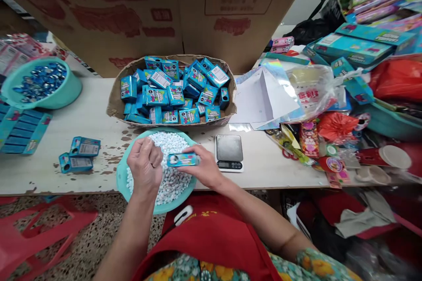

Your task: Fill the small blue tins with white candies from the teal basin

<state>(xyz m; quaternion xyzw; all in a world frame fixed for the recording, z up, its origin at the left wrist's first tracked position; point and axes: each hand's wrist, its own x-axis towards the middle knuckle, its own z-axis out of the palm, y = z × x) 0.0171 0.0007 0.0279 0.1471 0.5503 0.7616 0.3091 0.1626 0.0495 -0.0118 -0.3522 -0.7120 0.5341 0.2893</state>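
Over a turquoise basin (120,178) of small white candies (171,184), my right hand (204,167) grips a small blue box (181,159) between thumb and fingers. Part of the box's top shows white pieces inside. My left hand (145,160) is closed just left of the box, above the candies; what its fingers hold, if anything, is hidden. Behind the basin stands a cut-down cardboard box (171,124) filled with blue candy boxes (156,95). A small digital scale (229,149) lies to the right of my right hand.
Two blue boxes (85,146) lie at the left, near a bowl (67,92) of shiny blue pieces. A large carton (191,17) stands behind. White sheets (263,96), plastic bags and packaging crowd the right. A red stool (33,232) is below left.
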